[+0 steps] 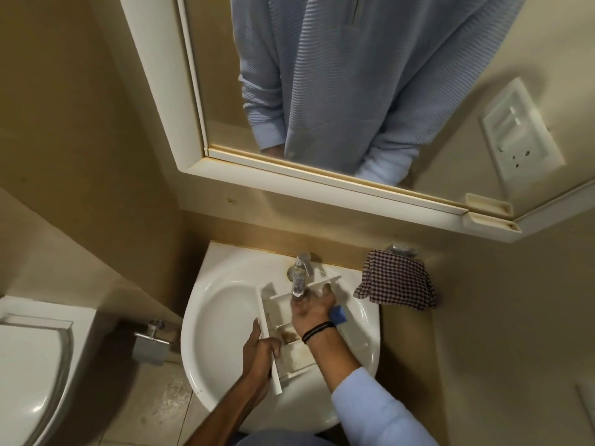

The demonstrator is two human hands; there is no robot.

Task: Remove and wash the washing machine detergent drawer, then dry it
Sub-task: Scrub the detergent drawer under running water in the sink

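The white detergent drawer (283, 312), stained brown inside its compartments, lies across the white basin (222, 304) under the chrome tap (301, 268). Water runs from the tap onto my right hand (310, 305). My left hand (259, 349) grips the drawer's front panel at its near end. My right hand reaches into the far end of the drawer, fingers spread inside under the stream. A blue sponge (338, 313) sits on the basin's right rim, just beside my right wrist.
A checked cloth (397, 280) hangs on the wall right of the basin. Above it, a mirror (322, 91) reflects a person's torso. A toilet (29, 365) stands at the left, with a paper holder (149, 344) between. A socket plate (521, 133) is on the right wall.
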